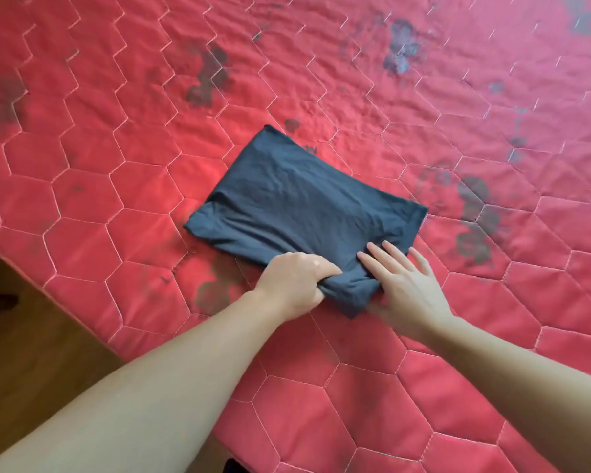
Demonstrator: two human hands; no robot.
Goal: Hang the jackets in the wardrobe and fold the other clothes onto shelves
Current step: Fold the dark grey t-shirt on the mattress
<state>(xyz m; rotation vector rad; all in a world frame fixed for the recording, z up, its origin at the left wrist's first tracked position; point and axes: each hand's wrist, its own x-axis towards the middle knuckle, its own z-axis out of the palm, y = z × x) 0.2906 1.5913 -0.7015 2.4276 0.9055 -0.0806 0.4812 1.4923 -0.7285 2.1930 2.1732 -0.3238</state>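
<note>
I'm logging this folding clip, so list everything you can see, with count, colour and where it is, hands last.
folded garment: one, dark navy, lying flat on the quilt near the middle of the view
quilt: one, red with pale hexagon stitching and dark blotches, covering the bed across most of the view
floor: one strip, brown wood, lower left beside the bed
left hand: one, gripping the garment's near corner, fingers curled into the fabric
right hand: one, fingers straight, pressing flat on the garment's near edge
</note>
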